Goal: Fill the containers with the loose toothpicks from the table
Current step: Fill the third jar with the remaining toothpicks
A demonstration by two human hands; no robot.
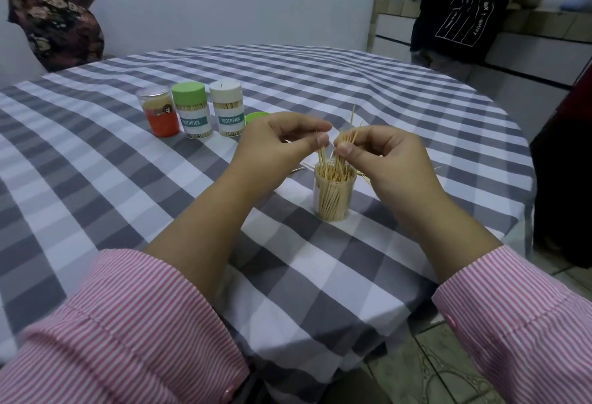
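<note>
Clear plastic container (334,195) stands directly beneath your hands, mouth up. Your right hand (381,147) pinches a toothpick bundle (347,139) — tips pointing toward seven o'clock, into the mouth; your left hand (282,137) pinches one toothpick (323,155) beside it.

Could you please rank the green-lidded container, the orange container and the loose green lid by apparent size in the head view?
1. Green-lidded container, tallest.
2. Orange container, somewhat shorter.
3. Loose green lid, smallest, partly hidden by the left hand.
All three stand about equally far away.
</note>
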